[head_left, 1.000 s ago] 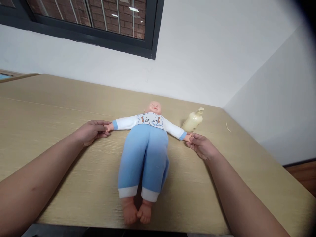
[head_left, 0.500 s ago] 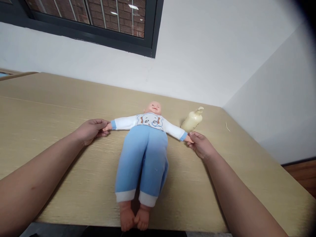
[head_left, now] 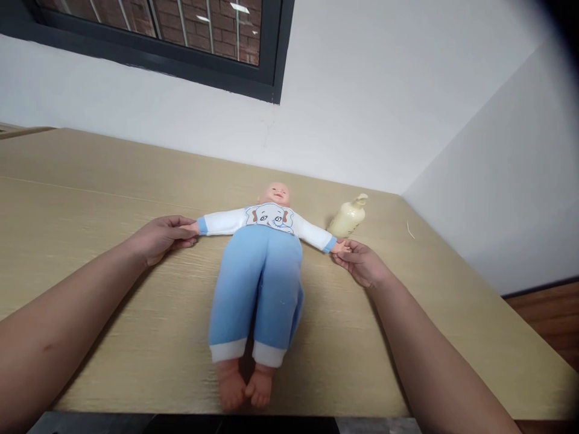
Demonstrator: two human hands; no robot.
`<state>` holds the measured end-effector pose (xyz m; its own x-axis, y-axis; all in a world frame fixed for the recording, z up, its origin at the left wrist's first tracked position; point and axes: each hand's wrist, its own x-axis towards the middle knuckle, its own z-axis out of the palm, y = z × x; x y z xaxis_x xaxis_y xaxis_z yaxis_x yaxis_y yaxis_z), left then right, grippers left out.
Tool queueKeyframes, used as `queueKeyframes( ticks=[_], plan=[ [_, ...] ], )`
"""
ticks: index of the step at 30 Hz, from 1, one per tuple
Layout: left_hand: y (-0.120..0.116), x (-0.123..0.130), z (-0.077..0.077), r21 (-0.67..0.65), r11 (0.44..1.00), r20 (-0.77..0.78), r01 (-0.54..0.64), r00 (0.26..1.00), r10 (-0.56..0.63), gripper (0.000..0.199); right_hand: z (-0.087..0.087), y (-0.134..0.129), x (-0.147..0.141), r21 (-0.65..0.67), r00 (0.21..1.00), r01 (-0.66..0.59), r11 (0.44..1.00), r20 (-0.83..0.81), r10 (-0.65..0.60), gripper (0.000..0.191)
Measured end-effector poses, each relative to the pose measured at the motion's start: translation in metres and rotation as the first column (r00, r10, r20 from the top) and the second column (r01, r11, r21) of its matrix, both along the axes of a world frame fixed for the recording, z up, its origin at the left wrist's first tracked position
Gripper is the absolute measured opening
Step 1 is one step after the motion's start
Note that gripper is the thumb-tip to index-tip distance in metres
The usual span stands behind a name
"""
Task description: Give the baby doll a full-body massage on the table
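Note:
A baby doll (head_left: 266, 265) lies on its back on the wooden table (head_left: 149, 337), its feet towards me and its head at the far end. It wears blue trousers and a white top with an elephant face and blue cuffs. Both its arms are stretched out sideways. My left hand (head_left: 165, 238) is closed around the doll's hand on the left side. On the right, my right hand (head_left: 359, 262) pinches the doll's other hand between thumb and fingers. Just beyond that hand stands a cream-coloured pump bottle (head_left: 348, 219), tilted in the view.
A thin pale strip (head_left: 410, 229) lies on the table to the right of the bottle. Behind the table rises a white wall (head_left: 344, 108) with a dark-framed window (head_left: 271, 66). Another wall meets it at the right.
The whole view has shifted slightly, so everything sits a little further left and higher. Both hands keep their hold on the doll's hands, with the right fingers slightly rearranged.

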<state>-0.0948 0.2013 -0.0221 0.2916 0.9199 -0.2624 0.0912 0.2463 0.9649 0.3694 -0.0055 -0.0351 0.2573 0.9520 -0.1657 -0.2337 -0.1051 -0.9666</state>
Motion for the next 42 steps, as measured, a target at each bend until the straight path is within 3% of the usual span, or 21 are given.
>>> queueKeyframes(
  ticks=[4, 11, 14, 23, 30, 37, 42],
  plan=[
    [0.000, 0.001, 0.000, 0.036, 0.999, -0.068, 0.013, 0.998, -0.011, 0.046, 0.002, 0.001, -0.005, 0.030, 0.998, -0.011, 0.999, 0.069, 0.009, 0.031],
    [-0.001, 0.005, -0.001, 0.044, 0.999, -0.042, -0.019, 0.999, 0.021, 0.026, 0.003, 0.006, -0.009, -0.011, 0.983, 0.171, 0.985, 0.067, -0.170, 0.040],
    [0.000, 0.005, 0.000, 0.029, 0.998, -0.037, -0.050, 0.998, 0.052, 0.031, 0.001, 0.008, -0.007, -0.008, 0.982, 0.185, 0.983, 0.043, -0.184, 0.036],
    [0.002, 0.001, -0.002, -0.010, 0.999, -0.026, -0.043, 0.999, 0.043, 0.056, -0.002, -0.002, 0.005, 0.005, 0.998, -0.004, 1.000, -0.056, 0.004, 0.030],
    [-0.002, 0.006, -0.001, 0.047, 0.999, -0.040, 0.005, 0.999, -0.004, 0.054, 0.002, 0.000, -0.004, 0.023, 1.000, 0.012, 1.000, 0.000, -0.012, 0.039],
    [0.000, 0.003, -0.004, 0.064, 0.997, -0.056, 0.033, 0.998, -0.030, 0.033, -0.003, 0.005, -0.009, 0.013, 0.986, 0.138, 0.990, 0.095, -0.139, 0.039],
    [-0.002, 0.008, -0.002, 0.058, 0.994, -0.096, -0.091, 0.991, 0.096, 0.014, -0.007, 0.009, -0.006, 0.014, 0.981, 0.187, 0.982, 0.048, -0.187, 0.033]
  ],
)
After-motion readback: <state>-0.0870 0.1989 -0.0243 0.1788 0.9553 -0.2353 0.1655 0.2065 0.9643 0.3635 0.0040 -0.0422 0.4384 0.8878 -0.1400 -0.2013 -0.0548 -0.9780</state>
